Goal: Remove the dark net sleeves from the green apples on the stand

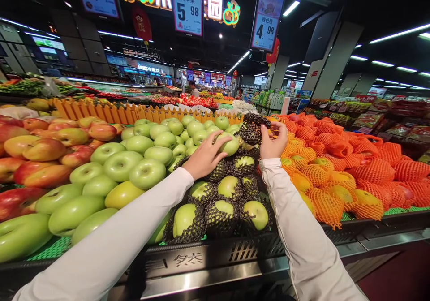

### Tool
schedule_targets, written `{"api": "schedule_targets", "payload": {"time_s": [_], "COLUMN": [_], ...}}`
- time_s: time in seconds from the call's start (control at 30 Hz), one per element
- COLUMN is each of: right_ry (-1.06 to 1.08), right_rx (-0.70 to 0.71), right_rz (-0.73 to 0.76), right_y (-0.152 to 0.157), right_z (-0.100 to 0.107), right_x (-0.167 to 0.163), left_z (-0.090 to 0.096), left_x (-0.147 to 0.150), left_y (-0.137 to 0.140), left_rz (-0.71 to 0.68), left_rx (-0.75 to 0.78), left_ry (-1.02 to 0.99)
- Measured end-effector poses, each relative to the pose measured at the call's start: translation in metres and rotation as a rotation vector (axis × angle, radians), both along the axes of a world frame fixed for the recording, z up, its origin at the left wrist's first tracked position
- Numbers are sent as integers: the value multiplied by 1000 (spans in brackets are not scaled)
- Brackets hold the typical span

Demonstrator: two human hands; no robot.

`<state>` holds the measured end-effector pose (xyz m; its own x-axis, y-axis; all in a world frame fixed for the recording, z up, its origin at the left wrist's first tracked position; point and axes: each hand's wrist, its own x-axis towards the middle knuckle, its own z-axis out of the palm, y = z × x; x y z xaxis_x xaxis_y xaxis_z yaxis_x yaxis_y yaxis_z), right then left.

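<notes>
My left hand (207, 155) has its fingers curled over a green apple (230, 144) at the back of the netted rows. To the right, my right hand (273, 140) pinches a black foam net (252, 128), whose dark mesh bunches up beside the fingertips. A small gap separates the held apple from that net. Below both hands sit several green apples in black nets (223, 209), their tops partly bare. Bare green apples (122, 165) are piled on the left of my left hand. Whether anything is inside the pinched net is hidden.
Red-yellow apples (45, 150) lie at the far left. Oranges in orange nets (327, 204) and fruit in red nets (376, 166) fill the right side. A black crate edge (215, 247) runs along the front, and a low orange fence (101, 111) stands behind. Price screens (188, 7) hang overhead.
</notes>
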<state>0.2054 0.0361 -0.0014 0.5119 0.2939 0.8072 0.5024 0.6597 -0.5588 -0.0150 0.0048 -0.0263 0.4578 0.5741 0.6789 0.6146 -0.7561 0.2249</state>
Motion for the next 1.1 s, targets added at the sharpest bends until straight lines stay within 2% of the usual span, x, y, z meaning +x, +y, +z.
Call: {"api": "schedule_targets", "payload": {"time_s": [0.1, 0.2, 0.33, 0.5, 0.7, 0.8, 0.97, 1.1], "right_ry": [-12, -4, 35, 65, 211, 296, 431, 323], "right_rx": [-2, -1, 0, -10, -86, -137, -178, -249], "right_rz": [27, 104, 233, 243, 308, 364, 600, 856], "right_y": [3, 7, 14, 18, 16, 13, -2, -11], "right_z": [-1, -3, -5, -7, -4, -1, 7, 7], "right_x": [1, -1, -2, -1, -3, -4, -9, -20], "left_z": [0, -1, -1, 1, -1, -1, 3, 4], "left_x": [-2, -4, -1, 5, 6, 5, 4, 0], "left_y": [2, 3, -1, -9, -9, -9, -13, -11], "left_rz": [-8, 0, 37, 48, 57, 50, 43, 26], "left_rx": [-86, -109, -37, 53, -83, -95, -71, 3], "left_ry": [10, -9, -16, -55, 7, 7, -13, 13]}}
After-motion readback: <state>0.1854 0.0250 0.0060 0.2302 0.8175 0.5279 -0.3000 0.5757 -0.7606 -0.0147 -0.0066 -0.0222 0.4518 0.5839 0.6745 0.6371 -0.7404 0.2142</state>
